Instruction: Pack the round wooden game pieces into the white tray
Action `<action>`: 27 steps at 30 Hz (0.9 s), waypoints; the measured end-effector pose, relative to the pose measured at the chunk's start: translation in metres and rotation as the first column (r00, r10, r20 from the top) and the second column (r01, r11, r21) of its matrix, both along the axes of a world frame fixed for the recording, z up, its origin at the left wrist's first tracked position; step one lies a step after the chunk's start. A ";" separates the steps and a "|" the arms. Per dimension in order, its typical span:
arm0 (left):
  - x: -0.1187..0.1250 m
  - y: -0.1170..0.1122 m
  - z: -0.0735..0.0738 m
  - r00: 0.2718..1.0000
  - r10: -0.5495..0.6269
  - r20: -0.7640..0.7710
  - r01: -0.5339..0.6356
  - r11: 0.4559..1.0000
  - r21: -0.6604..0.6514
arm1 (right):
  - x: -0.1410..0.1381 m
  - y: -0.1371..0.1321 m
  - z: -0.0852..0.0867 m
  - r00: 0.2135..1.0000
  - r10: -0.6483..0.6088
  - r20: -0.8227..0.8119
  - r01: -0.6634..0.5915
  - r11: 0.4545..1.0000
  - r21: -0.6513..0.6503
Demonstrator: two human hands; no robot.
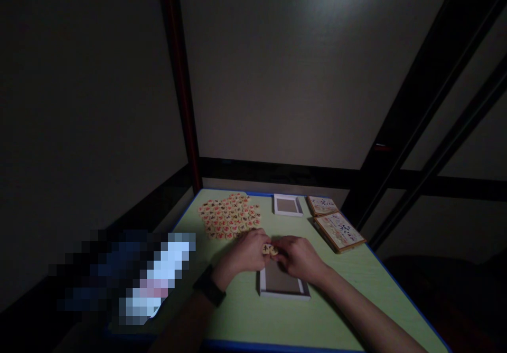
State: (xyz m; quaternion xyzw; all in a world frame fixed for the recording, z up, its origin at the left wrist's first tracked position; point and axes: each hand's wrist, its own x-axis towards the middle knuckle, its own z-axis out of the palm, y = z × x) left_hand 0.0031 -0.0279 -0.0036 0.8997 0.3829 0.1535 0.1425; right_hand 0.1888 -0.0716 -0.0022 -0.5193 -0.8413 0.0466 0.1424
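Two round xiangqi pieces with dark characters show between my hands, above the far end of a shallow white box tray. My left hand, with a dark band on its wrist, has its fingers closed at the left side of these pieces. From the right, my right hand pinches the same row, its fingertips partly hidden. Many more xiangqi pieces, marked in red and black, lie spread in a flat cluster just beyond my left hand. The bare part of the tray's brown bottom is visible under my hands.
The green table has a blue edge. A second white box tray lies at the back. Two printed box lids are at the right edge. On the left, a bright pixelated area hides what is there. Walls stand close behind.
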 end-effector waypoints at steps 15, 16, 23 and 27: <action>0.000 -0.010 0.020 0.992 0.092 0.086 -0.101 0.989 0.107 | 0.013 0.020 0.019 0.962 -0.054 -0.266 0.092 0.987 0.131; 0.002 -0.011 0.019 0.989 0.123 0.087 -0.133 0.982 0.132 | 0.012 0.029 0.022 0.968 -0.055 -0.245 0.092 0.986 0.143; 0.007 -0.006 0.003 0.967 0.224 0.121 -0.249 0.926 0.282 | -0.036 0.116 0.054 1.000 0.001 0.008 -0.001 0.999 0.055; 0.004 -0.003 -0.006 0.949 0.132 0.286 -0.247 0.875 0.416 | -0.088 0.163 0.057 0.990 0.096 0.100 -0.092 0.995 -0.051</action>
